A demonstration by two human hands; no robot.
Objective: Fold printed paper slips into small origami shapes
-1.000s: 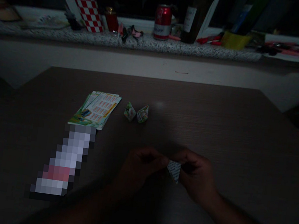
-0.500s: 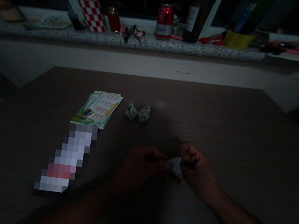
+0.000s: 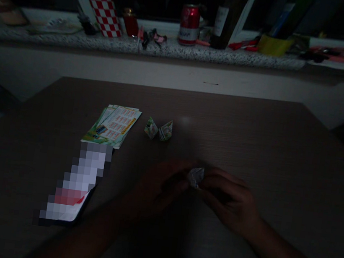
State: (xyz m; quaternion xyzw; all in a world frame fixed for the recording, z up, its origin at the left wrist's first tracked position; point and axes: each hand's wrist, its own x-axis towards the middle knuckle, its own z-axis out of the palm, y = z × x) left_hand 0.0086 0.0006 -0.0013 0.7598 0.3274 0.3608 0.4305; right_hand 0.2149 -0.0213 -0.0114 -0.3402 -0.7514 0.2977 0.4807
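Observation:
A small folded paper piece (image 3: 196, 177), pale with fine print, is held above the table between my two hands. My left hand (image 3: 164, 185) pinches its left side with thumb and fingers. On the other side, my right hand (image 3: 232, 198) grips it with fingers bent and thumb beneath. Dim light and the fingers hide parts of the paper. Beyond my left hand stand two folded paper pieces, a left one (image 3: 151, 128) and a right one (image 3: 165, 131), with pointed tips and coloured print, side by side.
A stack of printed calendar cards (image 3: 113, 125) lies left on the brown table (image 3: 254, 131). Nearer me is a phone-like slab (image 3: 72, 188) with a blurred-out bright face. The granite sill (image 3: 169, 51) behind carries a red can (image 3: 189, 24), a dark bottle (image 3: 227, 22) and a yellow container (image 3: 274, 46).
The folded paper has shifted slightly left and away from me, and turned. My right hand's fingers now reach further over it, and my left hand's fingers have spread a little.

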